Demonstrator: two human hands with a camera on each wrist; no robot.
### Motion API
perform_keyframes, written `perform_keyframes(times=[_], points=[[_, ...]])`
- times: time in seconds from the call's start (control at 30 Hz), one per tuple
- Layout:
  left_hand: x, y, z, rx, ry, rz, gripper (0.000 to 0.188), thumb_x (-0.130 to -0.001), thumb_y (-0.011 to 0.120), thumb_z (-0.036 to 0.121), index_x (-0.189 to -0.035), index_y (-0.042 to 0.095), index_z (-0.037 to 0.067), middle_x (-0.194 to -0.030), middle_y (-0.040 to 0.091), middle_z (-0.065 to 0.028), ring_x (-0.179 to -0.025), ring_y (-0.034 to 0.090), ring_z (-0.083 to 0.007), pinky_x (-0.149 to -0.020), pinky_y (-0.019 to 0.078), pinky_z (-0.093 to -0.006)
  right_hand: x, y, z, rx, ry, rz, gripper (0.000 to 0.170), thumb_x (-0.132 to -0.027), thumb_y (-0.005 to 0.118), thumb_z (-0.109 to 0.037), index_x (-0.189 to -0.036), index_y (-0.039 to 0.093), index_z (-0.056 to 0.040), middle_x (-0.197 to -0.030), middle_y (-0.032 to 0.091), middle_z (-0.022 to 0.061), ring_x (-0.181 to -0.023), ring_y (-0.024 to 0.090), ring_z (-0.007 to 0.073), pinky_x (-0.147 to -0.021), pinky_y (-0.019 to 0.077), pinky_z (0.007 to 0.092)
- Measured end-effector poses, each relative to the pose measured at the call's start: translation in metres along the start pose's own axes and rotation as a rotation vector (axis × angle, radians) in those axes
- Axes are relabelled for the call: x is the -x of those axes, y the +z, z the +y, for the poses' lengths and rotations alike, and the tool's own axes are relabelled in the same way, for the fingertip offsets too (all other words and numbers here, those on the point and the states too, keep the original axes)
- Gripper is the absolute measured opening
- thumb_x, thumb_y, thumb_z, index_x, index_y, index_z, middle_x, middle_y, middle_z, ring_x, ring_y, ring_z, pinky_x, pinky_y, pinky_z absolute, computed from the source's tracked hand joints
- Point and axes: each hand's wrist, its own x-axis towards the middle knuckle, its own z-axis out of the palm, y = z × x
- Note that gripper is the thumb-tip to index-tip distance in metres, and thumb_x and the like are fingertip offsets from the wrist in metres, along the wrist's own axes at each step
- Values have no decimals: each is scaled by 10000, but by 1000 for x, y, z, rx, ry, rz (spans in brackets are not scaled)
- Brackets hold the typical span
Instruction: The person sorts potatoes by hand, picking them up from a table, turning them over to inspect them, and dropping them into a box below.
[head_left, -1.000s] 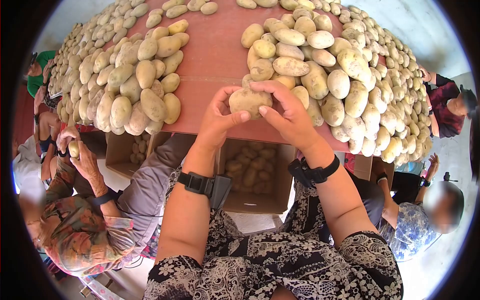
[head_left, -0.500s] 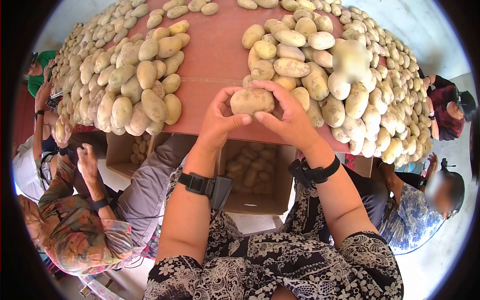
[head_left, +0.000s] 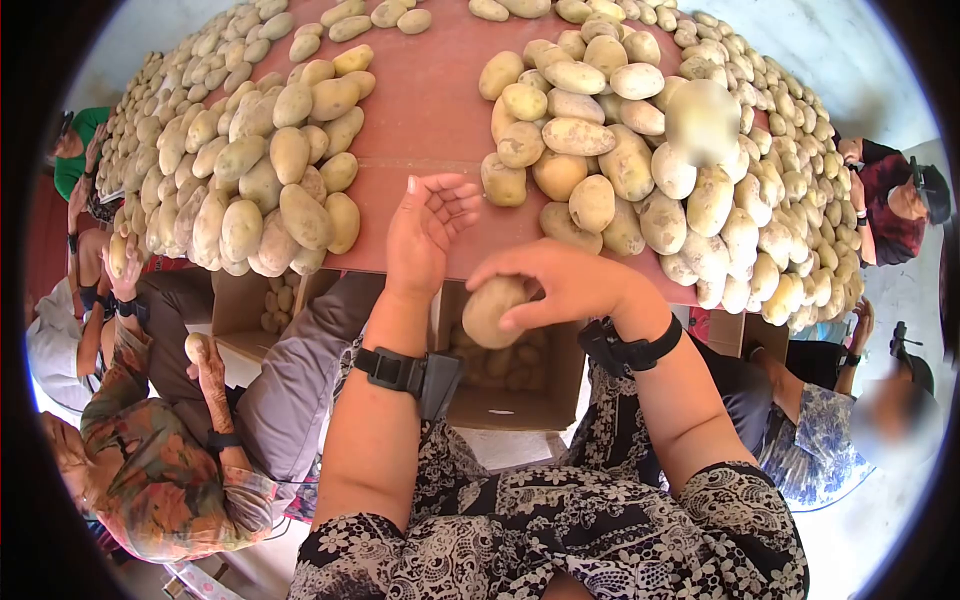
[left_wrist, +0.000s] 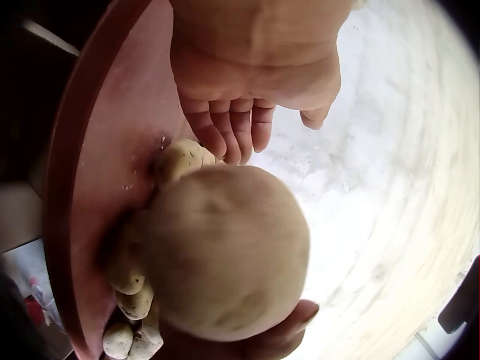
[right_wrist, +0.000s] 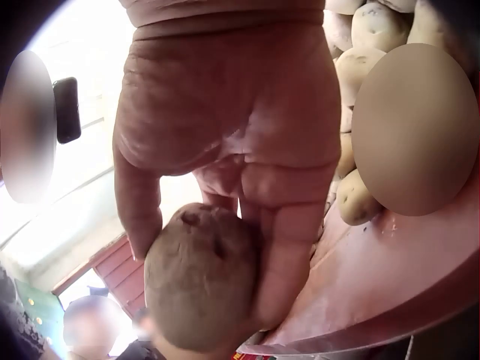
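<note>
My right hand (head_left: 578, 285) grips a brown potato (head_left: 490, 315) between thumb and fingers, in front of the table edge and over an open cardboard box (head_left: 562, 375). In the right wrist view, dark pits mark one end of this potato (right_wrist: 201, 285). My left hand (head_left: 428, 228) is raised by the near table edge, palm turned inward, its fingers loosely bent around nothing. The left wrist view has the potato (left_wrist: 229, 259) large, just past the left fingertips. More potatoes lie inside the box, partly covered by the held one.
The red table (head_left: 410, 110) bears a potato heap (head_left: 290, 150) on the left and a larger heap (head_left: 630, 160) on the right. A second cardboard box (head_left: 235, 320) with potatoes stands lower left. People sit on both sides; the person at left (head_left: 170, 470) holds a potato.
My hands have parted. The right one has brought the potato from over the table down toward me, above the box; the left has let go of it and stayed near the table edge.
</note>
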Motion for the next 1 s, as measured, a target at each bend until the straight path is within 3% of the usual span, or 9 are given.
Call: perform_keyframes(times=[0.03, 0.13, 0.27, 0.3, 0.4, 0.5, 0.7, 0.8, 1.0], points=[[0, 3, 0, -14, 1, 16, 570, -1066, 341, 492, -1219, 545, -18, -1158, 629, -154, -1075, 611, -239, -947, 501, -383, -2, 3, 9, 67, -41, -5, 414, -817, 758, -253, -1167, 662, -54, -923, 687, 117, -827, 652, 195, -741, 526, 313], [0, 8, -1, -34, -5, 42, 624, -1057, 333, 515, -1317, 481, -33, -1304, 553, -196, -1230, 530, -282, -1043, 449, -424, -6, 5, 13, -4, -67, 179, 351, -835, 734, -220, -1134, 667, -48, -921, 691, 119, -811, 651, 204, -728, 531, 320], [1, 13, 0, -45, -44, 6, 742, -1041, 327, 561, -1483, 321, -34, -1507, 370, -237, -1413, 355, -329, -1141, 345, -464, -18, -4, 15, 267, -248, 784, 280, -861, 668, -81, -1133, 640, -19, -1068, 655, 131, -821, 658, 220, -719, 539, 337], [2, 16, 0, -55, -57, -8, 774, -1037, 325, 573, -1518, 274, -31, -1547, 320, -244, -1446, 311, -338, -1158, 319, -471, -18, -5, 10, 226, -163, 821, 344, -836, 639, -8, -1179, 616, -20, -1197, 600, 144, -962, 640, 274, -825, 530, 370], [-1, 20, -8, -51, -89, -74, 801, -1035, 311, 582, -1557, 188, -13, -1594, 228, -250, -1484, 238, -337, -1176, 283, -476, -29, -11, 20, 642, -299, 938, 465, -798, 632, 16, -1258, 586, -35, -1313, 542, 167, -1190, 549, 349, -991, 473, 421], [-2, 26, -13, -39, -91, -63, 803, -1035, 311, 582, -1562, 171, -7, -1600, 218, -245, -1485, 237, -335, -1177, 279, -474, -38, -8, 21, 784, -207, 962, 554, -779, 620, 24, -1325, 551, -40, -1402, 480, 189, -1353, 402, 398, -1106, 384, 461], [-7, 27, -18, -124, -101, -6, 785, -1033, 335, 576, -1542, 238, -14, -1487, 390, -201, -1353, 407, -292, -1117, 352, -439, -44, 0, 32, 867, -33, 871, 517, -830, 551, 9, -1345, 535, -25, -1416, 459, 210, -1370, 385, 414, -1093, 409, 454], [-7, 26, -21, -106, -141, 63, 628, -1020, 474, 373, -1489, 361, -29, -1327, 520, -151, -1186, 515, -223, -1028, 435, -377, -43, -1, 29, 855, -57, 872, 492, -837, 531, 9, -1329, 542, -12, -1386, 474, 205, -1330, 417, 410, -1055, 440, 442], [-11, 14, -29, -597, -94, 72, 422, -805, 545, -46, -1226, 579, -41, -1117, 627, -92, -921, 607, -136, -799, 515, -258, -42, -3, 25, 883, -61, 920, 453, -808, 573, 13, -1260, 577, -15, -1241, 523, 178, -1143, 515, 372, -929, 490, 450]])
